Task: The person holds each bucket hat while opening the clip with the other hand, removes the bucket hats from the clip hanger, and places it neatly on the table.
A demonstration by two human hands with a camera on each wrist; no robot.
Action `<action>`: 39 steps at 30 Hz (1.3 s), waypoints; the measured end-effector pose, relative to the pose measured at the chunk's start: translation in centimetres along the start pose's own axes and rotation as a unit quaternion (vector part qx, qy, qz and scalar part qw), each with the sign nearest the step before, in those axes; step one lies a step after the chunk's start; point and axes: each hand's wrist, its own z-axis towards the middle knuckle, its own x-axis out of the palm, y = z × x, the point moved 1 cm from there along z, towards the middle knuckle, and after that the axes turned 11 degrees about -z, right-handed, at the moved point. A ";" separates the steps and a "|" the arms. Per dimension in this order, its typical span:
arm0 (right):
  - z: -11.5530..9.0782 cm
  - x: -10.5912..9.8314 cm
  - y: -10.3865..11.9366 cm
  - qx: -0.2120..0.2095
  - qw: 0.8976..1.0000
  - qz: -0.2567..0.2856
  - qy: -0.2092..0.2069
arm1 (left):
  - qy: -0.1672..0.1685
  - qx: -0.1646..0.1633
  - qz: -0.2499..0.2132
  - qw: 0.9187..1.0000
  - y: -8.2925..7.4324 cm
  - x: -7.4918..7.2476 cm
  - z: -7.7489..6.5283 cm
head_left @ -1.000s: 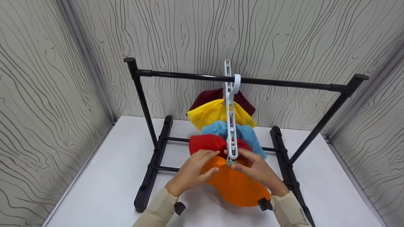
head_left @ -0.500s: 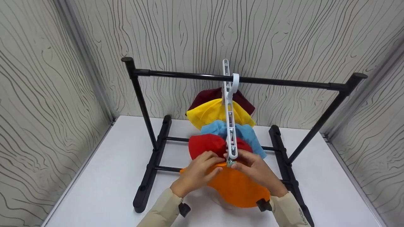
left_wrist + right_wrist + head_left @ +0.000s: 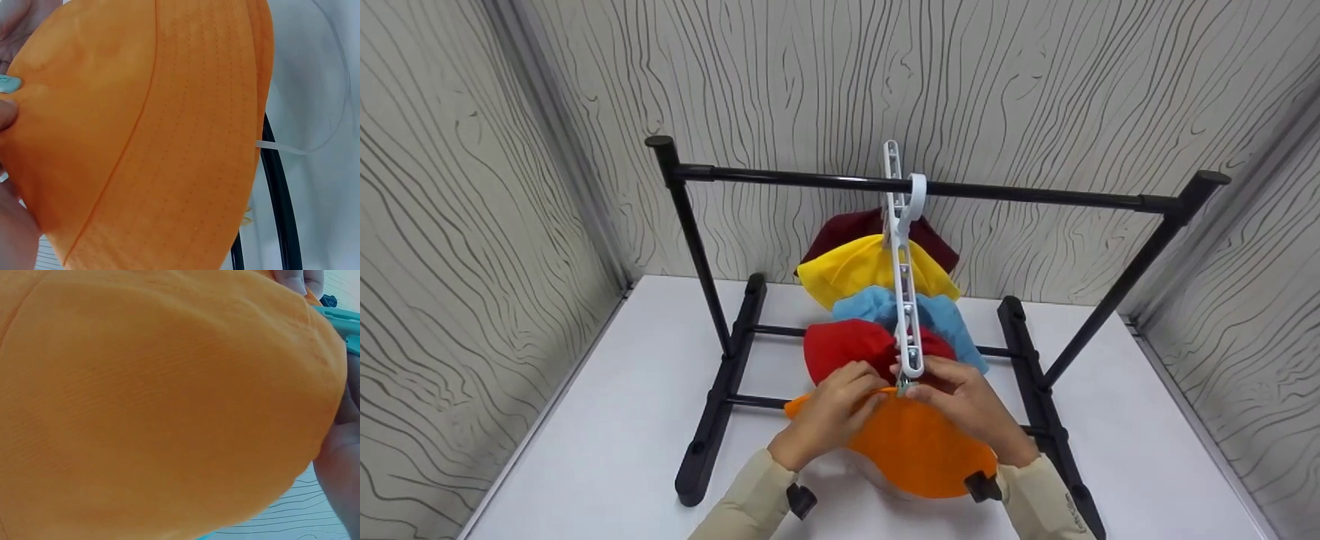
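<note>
An orange bucket hat [image 3: 922, 450] hangs at the near end of a white hanger [image 3: 907, 330], its stitched brim facing the left wrist camera. My left hand [image 3: 829, 409] pinches the hat's upper edge, just left of a mint-green clip [image 3: 905, 388]. On the other side, my right hand [image 3: 971, 401] holds that clip between thumb and fingers, right at the hat's top. The clip [image 3: 340, 322] overlaps the fabric edge in the right wrist view. Behind the orange hat, a red hat [image 3: 847, 349] hangs from the same hanger.
Further back hang a light blue hat [image 3: 866, 304], a yellow hat [image 3: 840, 274] and a maroon hat [image 3: 840, 229]. The hanger hooks over the top bar [image 3: 1035, 195] of a black rack standing on a white table [image 3: 607, 420]. A patterned wall [image 3: 780, 75] rises behind.
My left hand has moved slightly right and closed its thumb and fingers on the orange hat's top edge, drawing it up at the clip. My right hand stays at the clip.
</note>
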 end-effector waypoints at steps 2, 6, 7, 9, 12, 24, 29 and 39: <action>0.0 0.0 0.0 0.002 1.000 -0.003 -0.003 | -0.005 0.007 0.000 1.000 0.0 0.0 0.0; 0.0 0.0 0.2 0.008 1.000 -0.006 -0.006 | -0.012 0.016 -0.001 1.000 -0.2 0.0 0.0; 0.1 0.0 0.2 0.010 1.000 -0.006 -0.007 | -0.013 0.016 -0.002 1.000 -0.2 0.0 0.0; 0.1 0.0 0.2 0.010 1.000 -0.003 -0.006 | -0.012 0.012 -0.003 1.000 -0.3 0.0 0.0; 0.1 0.0 0.3 0.008 1.000 -0.002 -0.006 | -0.011 0.008 -0.003 1.000 -0.3 0.0 0.0; 0.1 0.1 0.2 0.018 0.999 -0.023 -0.021 | -0.010 0.007 -0.002 1.000 -0.3 0.0 -0.1; 0.1 0.1 0.2 0.026 0.999 -0.026 -0.025 | -0.009 0.003 -0.005 1.000 -0.4 0.0 -0.2; 0.3 0.2 0.2 0.000 1.000 -0.002 -0.031 | -0.020 0.020 0.003 1.000 -0.3 0.1 -0.3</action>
